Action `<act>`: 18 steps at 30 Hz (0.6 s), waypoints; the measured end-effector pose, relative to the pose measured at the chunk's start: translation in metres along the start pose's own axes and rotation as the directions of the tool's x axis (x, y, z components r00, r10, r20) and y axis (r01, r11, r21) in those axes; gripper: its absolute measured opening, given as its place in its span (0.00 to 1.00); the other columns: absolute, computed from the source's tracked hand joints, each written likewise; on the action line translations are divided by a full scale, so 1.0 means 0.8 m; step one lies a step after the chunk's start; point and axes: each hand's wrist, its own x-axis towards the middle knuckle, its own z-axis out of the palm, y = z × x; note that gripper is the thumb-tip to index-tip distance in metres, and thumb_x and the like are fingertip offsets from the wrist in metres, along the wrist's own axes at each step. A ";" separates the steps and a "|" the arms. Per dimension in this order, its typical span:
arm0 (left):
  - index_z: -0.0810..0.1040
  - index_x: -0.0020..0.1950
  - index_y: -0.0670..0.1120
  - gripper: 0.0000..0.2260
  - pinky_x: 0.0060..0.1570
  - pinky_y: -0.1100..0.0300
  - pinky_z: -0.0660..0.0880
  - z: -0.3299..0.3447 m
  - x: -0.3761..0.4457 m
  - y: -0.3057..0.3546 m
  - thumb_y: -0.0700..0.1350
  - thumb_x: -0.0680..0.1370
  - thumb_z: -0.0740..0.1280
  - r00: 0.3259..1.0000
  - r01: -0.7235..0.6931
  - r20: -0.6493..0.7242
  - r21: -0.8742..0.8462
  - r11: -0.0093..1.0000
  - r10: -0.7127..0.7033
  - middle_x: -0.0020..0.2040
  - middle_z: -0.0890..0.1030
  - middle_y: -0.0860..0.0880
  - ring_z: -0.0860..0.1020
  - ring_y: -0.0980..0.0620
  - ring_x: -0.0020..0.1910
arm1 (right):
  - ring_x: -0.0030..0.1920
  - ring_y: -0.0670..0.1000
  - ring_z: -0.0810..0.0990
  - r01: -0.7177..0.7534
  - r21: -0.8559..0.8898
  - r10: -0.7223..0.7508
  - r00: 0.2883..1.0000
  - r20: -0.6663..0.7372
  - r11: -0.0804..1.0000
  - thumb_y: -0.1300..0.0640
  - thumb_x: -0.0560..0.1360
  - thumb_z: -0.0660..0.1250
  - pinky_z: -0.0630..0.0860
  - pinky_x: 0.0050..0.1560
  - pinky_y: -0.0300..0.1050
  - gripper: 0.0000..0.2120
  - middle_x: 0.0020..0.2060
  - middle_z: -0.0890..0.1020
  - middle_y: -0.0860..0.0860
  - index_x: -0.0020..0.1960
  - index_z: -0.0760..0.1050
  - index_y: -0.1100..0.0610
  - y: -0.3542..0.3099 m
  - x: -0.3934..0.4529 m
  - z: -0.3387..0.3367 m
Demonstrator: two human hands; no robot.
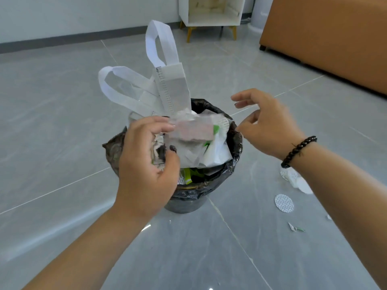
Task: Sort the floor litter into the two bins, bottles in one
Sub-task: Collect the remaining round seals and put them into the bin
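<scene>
Your left hand (146, 162) sits over the 9 o'clock side of the bin (234, 143), fingers curled round crumpled paper (159, 151) at the rim. Your right hand (266, 124) hovers at the bin's 3 o'clock edge, fingers loosely bent and gripping nothing. The black-lined bin is heaped with white wrappers (209, 151), and a white bag's handles (161, 59) stick up at 12 o'clock. On the floor (62, 101) at 4 o'clock lie a round white pad (284, 202) and small scraps (295, 228).
</scene>
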 end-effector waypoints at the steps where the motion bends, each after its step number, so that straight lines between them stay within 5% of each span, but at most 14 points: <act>1: 0.77 0.53 0.38 0.14 0.60 0.57 0.72 0.005 0.001 0.006 0.29 0.69 0.64 0.995 -0.095 0.028 0.023 0.995 0.094 0.54 0.77 0.46 0.76 0.50 0.58 | 0.42 0.49 0.81 -0.005 -0.009 0.005 1.000 0.000 1.000 0.69 0.70 0.63 0.73 0.38 0.36 0.24 0.54 0.77 0.44 0.59 0.72 0.46 0.004 -0.001 -0.010; 5: 0.80 0.47 0.38 0.10 0.52 0.43 0.74 0.042 -0.004 0.042 0.28 0.70 0.65 0.937 -0.325 0.131 -0.006 0.946 0.323 0.50 0.81 0.45 0.79 0.43 0.52 | 0.44 0.52 0.82 -0.074 -0.084 0.072 0.997 -0.027 0.994 0.67 0.70 0.61 0.73 0.37 0.40 0.19 0.50 0.80 0.43 0.56 0.74 0.49 0.040 -0.012 -0.054; 11: 0.81 0.48 0.43 0.10 0.45 0.50 0.72 0.118 -0.062 0.090 0.35 0.70 0.66 0.686 -0.469 0.549 -0.166 0.867 0.477 0.46 0.81 0.49 0.78 0.46 0.46 | 0.43 0.50 0.78 -0.328 -0.412 0.406 0.906 0.117 0.850 0.63 0.72 0.64 0.72 0.41 0.40 0.08 0.43 0.81 0.50 0.46 0.78 0.52 0.152 -0.065 -0.114; 15: 0.80 0.51 0.48 0.11 0.50 0.58 0.71 0.174 -0.101 0.080 0.41 0.72 0.63 0.555 -0.270 0.774 -0.180 0.946 0.306 0.47 0.80 0.54 0.77 0.52 0.49 | 0.38 0.50 0.83 -0.670 -0.243 0.713 0.658 0.242 0.701 0.63 0.73 0.68 0.80 0.41 0.45 0.03 0.42 0.83 0.54 0.45 0.77 0.56 0.240 -0.120 -0.121; 18: 0.76 0.60 0.50 0.12 0.58 0.59 0.71 0.230 -0.125 0.063 0.44 0.78 0.62 0.456 -0.054 0.890 -0.001 0.999 0.026 0.56 0.77 0.56 0.74 0.54 0.59 | 0.39 0.49 0.84 -0.741 -0.274 0.787 0.541 0.297 0.613 0.60 0.73 0.69 0.81 0.41 0.44 0.04 0.44 0.83 0.54 0.47 0.77 0.57 0.290 -0.155 -0.102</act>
